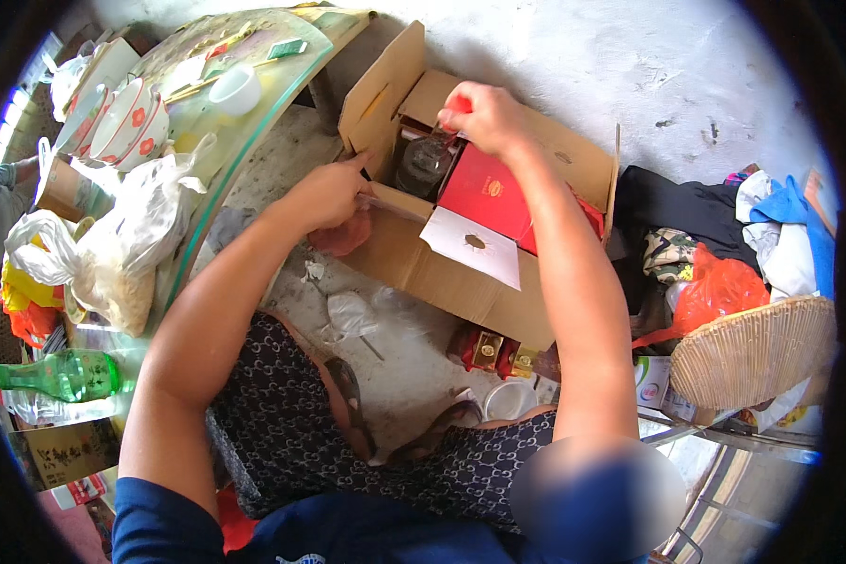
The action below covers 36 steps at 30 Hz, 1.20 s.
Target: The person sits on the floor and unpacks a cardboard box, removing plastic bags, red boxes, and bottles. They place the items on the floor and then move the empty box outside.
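Note:
An open cardboard box [458, 289] stands on the floor before me with its flaps spread. My left hand [335, 194] is at its left corner, fingers curled over the edge of a flap. Below that hand is a translucent red plastic bag [342, 236]; whether the fingers also hold it is unclear. My right hand [485, 118] pinches a small red piece [458, 113], apparently thin plastic, above a clear glass jar or bottle [423, 163] inside the box. Beside the glass lies a red carton [486, 187], with a white flap [472, 243] that has a hole in it.
On the left, a glass-topped table [250, 134] bears flowered bowls [130, 127], a white cup [235, 89], a tied plastic bag [123, 247] and a green bottle [63, 376]. Clothes [677, 211] and a woven fan [754, 352] lie right. A white wall [606, 77] rises behind.

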Motion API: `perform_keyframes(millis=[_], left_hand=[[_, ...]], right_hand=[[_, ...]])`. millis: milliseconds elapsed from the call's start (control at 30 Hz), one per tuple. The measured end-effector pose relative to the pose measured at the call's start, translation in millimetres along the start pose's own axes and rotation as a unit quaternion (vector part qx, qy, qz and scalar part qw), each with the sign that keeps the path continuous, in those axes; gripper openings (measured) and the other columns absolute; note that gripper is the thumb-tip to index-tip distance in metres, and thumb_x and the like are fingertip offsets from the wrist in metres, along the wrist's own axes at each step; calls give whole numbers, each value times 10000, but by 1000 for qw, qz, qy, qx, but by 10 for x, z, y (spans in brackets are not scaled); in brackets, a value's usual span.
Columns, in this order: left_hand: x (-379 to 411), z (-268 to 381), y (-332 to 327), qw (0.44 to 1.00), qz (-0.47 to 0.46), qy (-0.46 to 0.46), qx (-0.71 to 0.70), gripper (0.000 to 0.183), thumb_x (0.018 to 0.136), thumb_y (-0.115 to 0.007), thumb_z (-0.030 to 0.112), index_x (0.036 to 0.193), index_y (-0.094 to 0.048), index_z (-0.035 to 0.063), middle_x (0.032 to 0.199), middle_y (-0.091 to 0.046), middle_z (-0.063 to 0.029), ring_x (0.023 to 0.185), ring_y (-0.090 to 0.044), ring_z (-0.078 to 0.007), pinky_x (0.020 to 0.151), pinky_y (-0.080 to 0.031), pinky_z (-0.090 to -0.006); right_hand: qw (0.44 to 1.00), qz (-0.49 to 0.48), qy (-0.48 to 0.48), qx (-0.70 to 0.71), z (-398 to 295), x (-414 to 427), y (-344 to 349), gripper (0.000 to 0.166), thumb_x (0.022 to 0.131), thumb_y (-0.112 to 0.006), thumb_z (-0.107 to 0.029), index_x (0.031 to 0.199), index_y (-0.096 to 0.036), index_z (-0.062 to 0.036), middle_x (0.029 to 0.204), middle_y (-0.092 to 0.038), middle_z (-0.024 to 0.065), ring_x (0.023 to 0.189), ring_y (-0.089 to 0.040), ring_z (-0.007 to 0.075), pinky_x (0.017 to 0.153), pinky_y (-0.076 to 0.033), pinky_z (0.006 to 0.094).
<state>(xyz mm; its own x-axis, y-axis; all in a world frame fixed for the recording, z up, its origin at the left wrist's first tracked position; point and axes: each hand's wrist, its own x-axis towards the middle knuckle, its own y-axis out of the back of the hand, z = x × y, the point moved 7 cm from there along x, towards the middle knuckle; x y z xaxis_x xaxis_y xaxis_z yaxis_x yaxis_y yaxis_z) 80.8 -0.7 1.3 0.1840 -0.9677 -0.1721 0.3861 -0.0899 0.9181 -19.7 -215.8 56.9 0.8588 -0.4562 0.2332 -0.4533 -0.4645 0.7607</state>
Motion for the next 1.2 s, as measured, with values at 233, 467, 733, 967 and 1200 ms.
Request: perform_keyframes(millis=[233, 467, 733, 967, 1200], left_hand=[[-17, -54, -6, 999, 41, -25, -22, 234, 836, -687, 84, 1052, -777, 78, 1532, -457, -162, 1110, -637, -390, 924, -512, -441], [13, 20, 26, 998, 58, -1, -23, 235, 851, -678, 72, 1072, -748, 36, 1373, -596, -192, 1067, -649, -400, 905, -510, -442], [18, -73, 26, 991, 128, -8, -35, 357, 855, -676, 71, 1205, -685, 2, 1126, -695, -223, 975, -668, -396, 847, -517, -439], [20, -55, 48, 990, 116, 17, -73, 359, 842, -685, 65, 1195, -688, 0, 1096, -710, -216, 960, -678, -384, 835, -520, -431], [57, -134, -3, 994, 88, 7, -58, 232, 825, -682, 58, 1045, -689, -14, 1323, -593, -202, 1070, -641, -414, 884, -512, -449]], right_hand=[[978, 106, 87, 156, -391, -333, 1001, 146, 930, -676, -186, 942, -669, -40, 846, -751, 55, 794, -718, 169, 754, -540, 310], [966, 110, 85, 217, -352, -602, 1363, 185, 967, -673, -198, 1053, -655, -36, 902, -708, 37, 855, -639, 103, 806, -507, 258], [956, 85, 125, 250, -376, -841, 1507, 188, 987, -658, -139, 1151, -620, -54, 971, -636, 6, 908, -576, 87, 882, -490, 252], [973, 86, 101, 187, -334, -913, 1555, 189, 964, -604, -13, 1139, -634, -78, 982, -635, 4, 935, -569, 92, 898, -468, 255], [979, 52, 86, 176, -163, -879, 1384, 263, 926, -546, 77, 1108, -657, -76, 1000, -655, 18, 977, -591, 121, 943, -461, 270]])
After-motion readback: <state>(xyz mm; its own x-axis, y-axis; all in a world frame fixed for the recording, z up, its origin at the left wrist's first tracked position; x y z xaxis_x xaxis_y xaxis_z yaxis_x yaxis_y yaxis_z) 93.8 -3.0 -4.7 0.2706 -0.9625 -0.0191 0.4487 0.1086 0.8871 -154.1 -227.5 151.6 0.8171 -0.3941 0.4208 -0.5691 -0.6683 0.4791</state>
